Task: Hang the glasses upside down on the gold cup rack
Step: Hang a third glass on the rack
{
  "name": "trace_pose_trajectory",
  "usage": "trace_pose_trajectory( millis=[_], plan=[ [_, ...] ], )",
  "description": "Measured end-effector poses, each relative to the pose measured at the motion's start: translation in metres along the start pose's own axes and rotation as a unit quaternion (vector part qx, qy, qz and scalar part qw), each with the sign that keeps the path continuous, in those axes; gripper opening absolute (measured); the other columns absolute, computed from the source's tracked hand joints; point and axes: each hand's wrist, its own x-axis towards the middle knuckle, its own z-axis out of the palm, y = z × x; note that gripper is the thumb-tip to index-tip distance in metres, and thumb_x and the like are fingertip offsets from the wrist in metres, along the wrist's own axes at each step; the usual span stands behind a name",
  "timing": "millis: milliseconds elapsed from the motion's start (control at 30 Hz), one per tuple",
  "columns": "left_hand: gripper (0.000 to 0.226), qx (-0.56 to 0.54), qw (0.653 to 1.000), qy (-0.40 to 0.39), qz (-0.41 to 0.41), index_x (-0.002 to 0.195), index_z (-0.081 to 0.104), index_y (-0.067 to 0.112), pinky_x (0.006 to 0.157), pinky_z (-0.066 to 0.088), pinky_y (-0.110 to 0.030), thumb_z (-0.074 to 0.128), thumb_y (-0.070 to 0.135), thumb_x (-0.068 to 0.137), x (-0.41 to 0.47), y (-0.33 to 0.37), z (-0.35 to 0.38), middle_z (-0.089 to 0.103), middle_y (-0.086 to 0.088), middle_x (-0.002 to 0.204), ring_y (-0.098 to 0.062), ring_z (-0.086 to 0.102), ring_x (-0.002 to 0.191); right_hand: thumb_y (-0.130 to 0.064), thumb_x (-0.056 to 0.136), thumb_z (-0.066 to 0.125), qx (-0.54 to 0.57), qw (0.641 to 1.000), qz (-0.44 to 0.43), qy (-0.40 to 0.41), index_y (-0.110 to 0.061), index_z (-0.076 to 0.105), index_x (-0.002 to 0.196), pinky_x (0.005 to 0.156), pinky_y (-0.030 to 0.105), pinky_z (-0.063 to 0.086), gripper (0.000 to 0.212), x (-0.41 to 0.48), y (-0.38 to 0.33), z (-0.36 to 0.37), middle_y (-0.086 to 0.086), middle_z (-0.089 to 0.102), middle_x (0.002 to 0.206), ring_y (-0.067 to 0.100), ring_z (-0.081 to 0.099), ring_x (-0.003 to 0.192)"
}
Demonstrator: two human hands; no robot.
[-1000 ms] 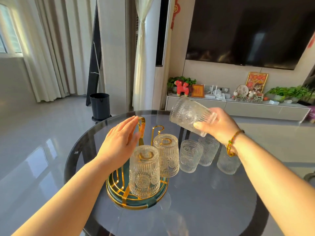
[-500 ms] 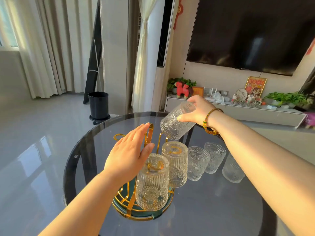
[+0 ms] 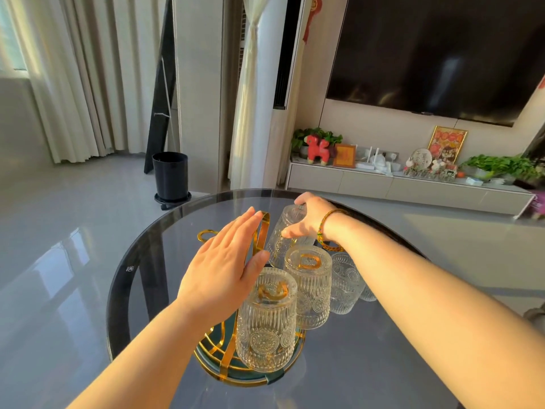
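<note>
The gold cup rack (image 3: 219, 357) stands on a round dark glass table (image 3: 153, 231). Two embossed glasses hang upside down on it: one at the front (image 3: 267, 323), one behind it (image 3: 309, 287). My right hand (image 3: 309, 215) grips a third glass (image 3: 283, 234) by its base, mouth down, at the rack's far side over a gold hook. My left hand (image 3: 224, 261) is flat with fingers together, resting against the rack's tall centre handle (image 3: 262, 231). More glasses (image 3: 345, 283) stand on the table to the right, partly hidden behind my right forearm.
A black bin (image 3: 171, 175) sits on the floor beyond the table's far edge. A low white cabinet (image 3: 398, 187) with plants and ornaments runs along the wall under a dark TV. Curtains hang at the left.
My right hand has carried the glass down and left, turning it mouth down over the rack's far hook. My left hand stays against the centre handle.
</note>
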Motion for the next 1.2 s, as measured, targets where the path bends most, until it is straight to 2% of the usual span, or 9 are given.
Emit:
trace_pose_trajectory(
  millis=[167, 333, 533, 733, 867, 967, 1100, 1200],
  plan=[
    [0.066, -0.01, 1.0, -0.001, -0.001, 0.135, 0.003, 0.037, 0.106, 0.014, -0.03, 0.009, 0.059, 0.073, 0.0, 0.0, -0.001, -0.003, 0.027, 0.131, -0.003, 0.011, 0.132, -0.029, 0.065, 0.074, 0.003, 0.999, 0.014, -0.03, -0.015, 0.034, 0.126, 0.079, 0.03, 0.034, 0.074, 0.0, 0.002, 0.011, 0.01, 0.042, 0.132, 0.028, 0.044, 0.117],
    [0.067, -0.014, 1.0, -0.004, -0.005, 0.135, 0.004, 0.036, 0.107, 0.019, -0.032, 0.009, 0.059, 0.071, -0.001, 0.002, -0.003, -0.002, 0.028, 0.13, -0.006, 0.015, 0.134, -0.027, 0.067, 0.072, 0.021, 0.999, 0.017, -0.043, -0.012, 0.031, 0.127, 0.092, 0.036, 0.038, 0.074, 0.0, 0.004, 0.014, 0.013, 0.04, 0.134, 0.029, 0.042, 0.119],
    [0.067, -0.011, 1.0, -0.008, -0.012, 0.135, 0.005, 0.036, 0.108, 0.019, -0.034, 0.01, 0.058, 0.072, -0.001, 0.003, -0.003, -0.002, 0.027, 0.13, -0.008, 0.016, 0.135, -0.035, 0.068, 0.07, 0.009, 0.999, 0.011, -0.039, -0.015, 0.033, 0.126, 0.092, 0.038, 0.04, 0.072, 0.003, 0.007, 0.017, 0.011, 0.04, 0.134, 0.029, 0.043, 0.118],
    [0.068, -0.008, 1.0, -0.014, -0.02, 0.135, 0.005, 0.036, 0.109, 0.019, -0.036, 0.01, 0.059, 0.071, 0.0, 0.003, -0.004, -0.001, 0.026, 0.132, -0.011, 0.016, 0.136, -0.04, 0.071, 0.066, 0.036, 0.999, -0.003, -0.007, -0.016, 0.036, 0.123, 0.096, 0.037, 0.038, 0.065, 0.005, 0.014, 0.013, 0.012, 0.039, 0.136, 0.028, 0.043, 0.119],
    [0.066, -0.011, 0.999, -0.027, -0.027, 0.135, 0.005, 0.035, 0.109, 0.017, -0.035, 0.014, 0.057, 0.074, -0.001, 0.006, -0.006, 0.011, 0.016, 0.147, -0.011, 0.015, 0.136, -0.039, 0.073, 0.063, 0.041, 0.998, -0.019, 0.04, -0.014, 0.039, 0.121, 0.096, 0.037, 0.036, 0.059, -0.007, 0.025, 0.007, 0.012, 0.039, 0.133, 0.028, 0.041, 0.119],
    [0.059, -0.034, 0.998, -0.04, -0.021, 0.135, 0.006, 0.035, 0.11, 0.012, -0.034, 0.022, 0.05, 0.081, -0.006, 0.007, -0.011, 0.012, 0.013, 0.148, -0.009, 0.01, 0.136, -0.04, 0.074, 0.062, 0.027, 0.997, -0.01, 0.076, -0.014, 0.041, 0.12, 0.098, 0.04, 0.036, 0.057, -0.019, 0.038, -0.003, 0.011, 0.04, 0.133, 0.028, 0.039, 0.12],
    [0.063, -0.093, 0.995, -0.01, -0.019, 0.134, 0.019, 0.029, 0.111, 0.013, -0.036, 0.024, 0.051, 0.074, -0.024, 0.016, -0.017, 0.01, 0.02, 0.138, -0.01, 0.012, 0.136, -0.033, 0.076, 0.062, 0.088, 0.988, -0.014, 0.122, -0.01, 0.046, 0.116, 0.094, 0.035, 0.037, 0.049, -0.039, 0.061, -0.009, 0.013, 0.047, 0.128, 0.027, 0.045, 0.115],
    [0.059, -0.08, 0.996, 0.044, 0.017, 0.13, 0.032, 0.024, 0.108, 0.014, -0.034, 0.029, 0.046, 0.076, -0.042, 0.031, -0.015, 0.012, 0.02, 0.135, -0.006, 0.01, 0.133, -0.022, 0.076, 0.064, 0.165, 0.972, 0.001, 0.166, -0.007, 0.051, 0.11, 0.087, 0.029, 0.037, 0.04, -0.058, 0.081, -0.003, 0.016, 0.053, 0.122, 0.026, 0.05, 0.108]
  ],
)
